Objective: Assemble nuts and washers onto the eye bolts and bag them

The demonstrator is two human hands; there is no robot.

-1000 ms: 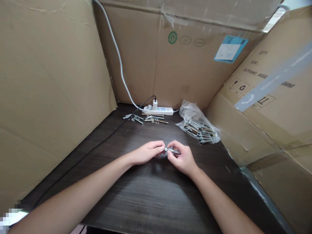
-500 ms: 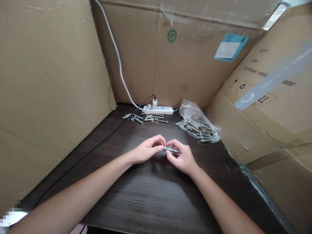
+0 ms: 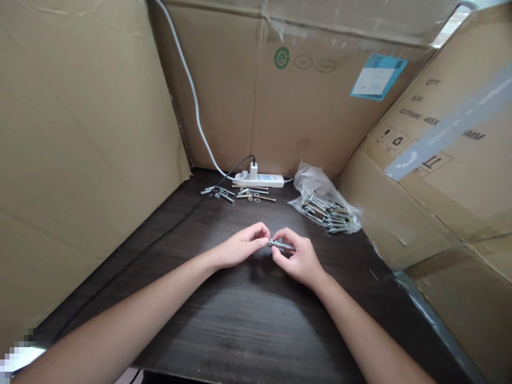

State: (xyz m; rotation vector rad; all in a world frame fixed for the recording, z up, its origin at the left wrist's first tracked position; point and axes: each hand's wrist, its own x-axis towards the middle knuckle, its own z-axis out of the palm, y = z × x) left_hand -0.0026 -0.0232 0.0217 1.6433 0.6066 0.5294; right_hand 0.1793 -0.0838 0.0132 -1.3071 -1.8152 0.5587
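Both hands meet over the middle of a dark wooden table (image 3: 248, 320). My right hand (image 3: 298, 258) is closed round a small silver bolt (image 3: 281, 245), whose end sticks out to the left. My left hand (image 3: 242, 246) pinches that end with thumb and fingertips; whatever small part sits there is hidden by the fingers. At the back of the table lie several loose bolts, nuts and washers (image 3: 236, 194). A clear plastic bag of bolts (image 3: 326, 208) lies to the back right.
A white power strip (image 3: 260, 180) with a plugged-in charger and a white cable sits against the back cardboard wall. A black cable (image 3: 160, 237) runs along the table's left side. Large cardboard boxes (image 3: 80, 149) close in the left, back and right.
My left fingers have shifted slightly on the bolt's end, lifting and curling a little. The right hand and the bolt have stayed almost in place.
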